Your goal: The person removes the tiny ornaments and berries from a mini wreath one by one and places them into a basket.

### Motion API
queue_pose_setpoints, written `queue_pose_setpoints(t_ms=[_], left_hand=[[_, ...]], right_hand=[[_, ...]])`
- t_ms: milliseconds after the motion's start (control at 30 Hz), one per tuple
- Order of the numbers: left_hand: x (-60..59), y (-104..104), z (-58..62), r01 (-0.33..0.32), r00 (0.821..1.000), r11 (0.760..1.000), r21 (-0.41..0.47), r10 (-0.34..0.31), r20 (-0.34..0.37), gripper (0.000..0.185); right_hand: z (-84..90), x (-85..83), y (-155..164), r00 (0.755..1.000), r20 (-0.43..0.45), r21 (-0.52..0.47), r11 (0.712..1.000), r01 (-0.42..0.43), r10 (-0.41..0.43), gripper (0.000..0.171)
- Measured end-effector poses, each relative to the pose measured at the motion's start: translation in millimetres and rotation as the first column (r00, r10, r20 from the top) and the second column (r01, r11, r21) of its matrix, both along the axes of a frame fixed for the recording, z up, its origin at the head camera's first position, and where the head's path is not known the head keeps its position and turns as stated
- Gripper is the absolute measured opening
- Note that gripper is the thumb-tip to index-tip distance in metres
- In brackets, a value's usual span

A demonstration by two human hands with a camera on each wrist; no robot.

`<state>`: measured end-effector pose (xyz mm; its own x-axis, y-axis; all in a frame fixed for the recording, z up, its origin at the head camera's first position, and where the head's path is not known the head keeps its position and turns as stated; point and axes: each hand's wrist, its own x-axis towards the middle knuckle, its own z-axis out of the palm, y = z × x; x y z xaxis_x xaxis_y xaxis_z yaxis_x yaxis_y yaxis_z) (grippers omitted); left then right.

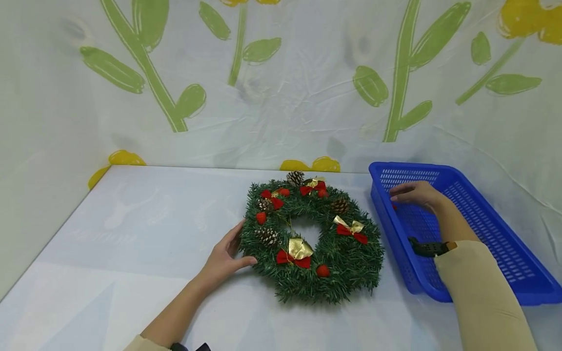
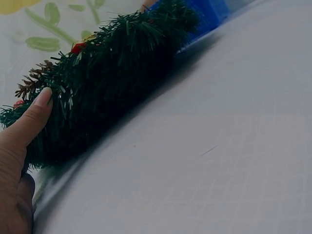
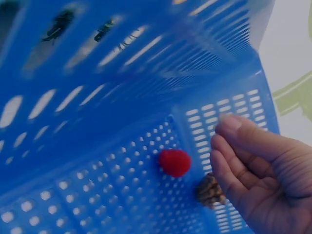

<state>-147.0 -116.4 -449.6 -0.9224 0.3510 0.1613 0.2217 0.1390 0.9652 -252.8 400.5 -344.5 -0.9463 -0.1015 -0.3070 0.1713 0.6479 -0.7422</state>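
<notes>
Wreath (image 1: 313, 241) at left hand (image 1: 224, 258) grip – right hand (image 1: 414, 194) over basket (image 1: 483, 214)

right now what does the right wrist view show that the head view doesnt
Only the right wrist view shows a red ball and a small pinecone lying on the basket floor, apart from the fingers. Only the head view shows the wreath with the left hand at its edge. Both show the blue basket and the right hand, loosely curled.

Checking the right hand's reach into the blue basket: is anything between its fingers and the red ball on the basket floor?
Nothing visible. In the right wrist view the red ball lies bare on the blue basket floor, apart from the right hand. A small pinecone sits beside the fingers, not in the path.
</notes>
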Motion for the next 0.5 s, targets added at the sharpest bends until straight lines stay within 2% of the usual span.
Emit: queue_pose_setpoints(t_ms=[500], left_hand=[[0.1,0,-0.7,-0.002,1.0,1.0,0.001,0.002,-0.016,0.095]], right_hand=[[38.8,-0.6,-11,1.0,-0.026,-0.05,0.999,-0.001,-0.001,0.056]])
